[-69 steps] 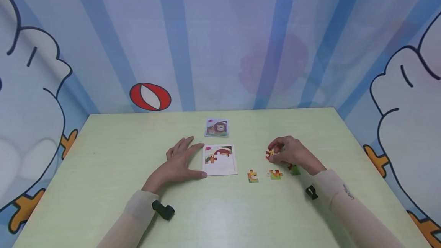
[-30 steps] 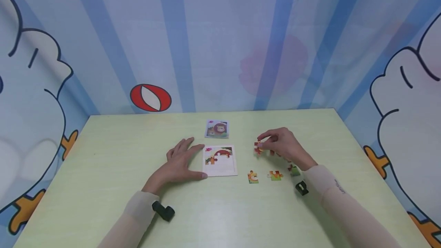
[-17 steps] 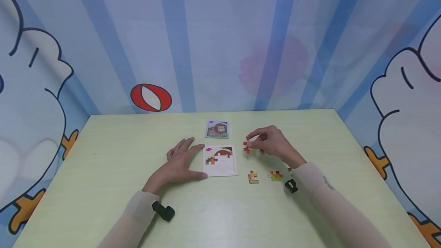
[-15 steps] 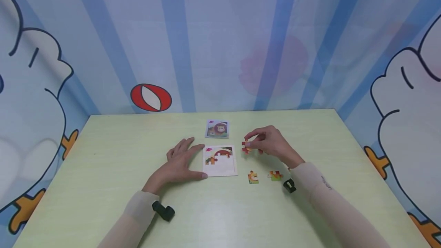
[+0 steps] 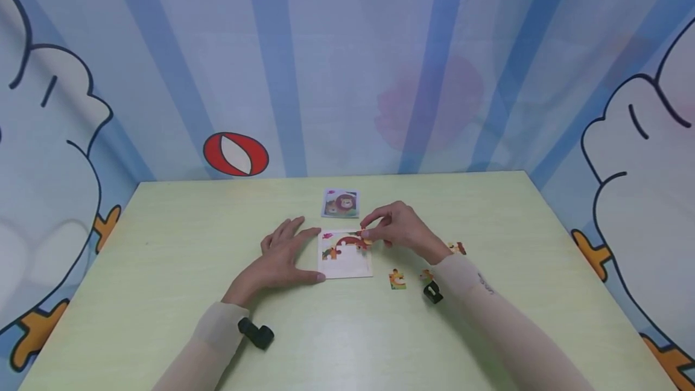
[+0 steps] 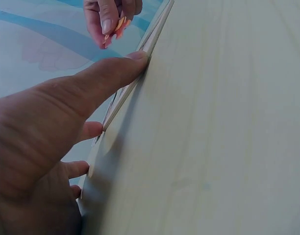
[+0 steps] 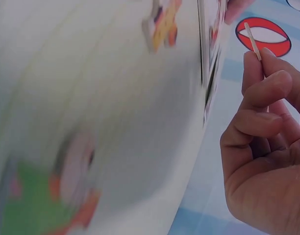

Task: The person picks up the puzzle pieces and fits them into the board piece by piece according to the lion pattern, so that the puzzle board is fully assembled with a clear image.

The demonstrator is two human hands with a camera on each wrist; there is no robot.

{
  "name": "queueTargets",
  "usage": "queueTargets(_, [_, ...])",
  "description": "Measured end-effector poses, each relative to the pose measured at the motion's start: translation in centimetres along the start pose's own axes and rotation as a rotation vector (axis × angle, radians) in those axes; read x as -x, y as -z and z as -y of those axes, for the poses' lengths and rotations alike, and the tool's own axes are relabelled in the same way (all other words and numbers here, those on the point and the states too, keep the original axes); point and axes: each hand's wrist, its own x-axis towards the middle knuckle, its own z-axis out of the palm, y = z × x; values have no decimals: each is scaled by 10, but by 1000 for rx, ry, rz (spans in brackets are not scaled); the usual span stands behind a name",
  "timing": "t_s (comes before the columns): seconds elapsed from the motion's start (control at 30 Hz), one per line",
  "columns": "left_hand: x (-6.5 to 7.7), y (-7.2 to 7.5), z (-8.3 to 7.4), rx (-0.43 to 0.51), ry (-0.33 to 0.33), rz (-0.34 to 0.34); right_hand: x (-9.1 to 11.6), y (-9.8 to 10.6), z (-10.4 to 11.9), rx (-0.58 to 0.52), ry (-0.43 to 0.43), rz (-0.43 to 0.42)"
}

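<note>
A white square puzzle board lies on the table, with several pieces of a picture fitted along its top and left. My left hand is spread at its left side, thumb and index fingertip touching the edge. Between thumb and index finger, my right hand pinches a red and orange jigsaw piece over the board's upper right part. The right wrist view shows this piece edge-on, above the tabletop. Its far side is partly hidden by the fingers in the head view.
Right of the board lie loose jigsaw pieces: one in front, one partly behind the wrist camera, another beyond the forearm. A small lion picture card lies behind the board. A printed blue curtain backs the table.
My right hand has carried the pinched jigsaw piece leftward from the loose pieces to over the board's upper right. The left hand has stayed at the board's left edge.
</note>
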Motion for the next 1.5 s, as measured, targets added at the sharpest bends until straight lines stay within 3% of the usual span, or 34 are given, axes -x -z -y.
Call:
queueTargets(0.4, [-1, -1, 1, 2, -2, 4, -13, -28, 5, 53, 18, 27])
queueTargets(0.6, [-1, 0, 2, 6, -5, 2, -15, -36, 7, 50, -16, 37])
queueTargets(1.1, [-2, -2, 3, 7, -10, 2, -17, -43, 12, 34, -66, 54])
queueTargets(1.5, [0, -1, 2, 9, -7, -1, -21, -50, 20, 173, -113, 11])
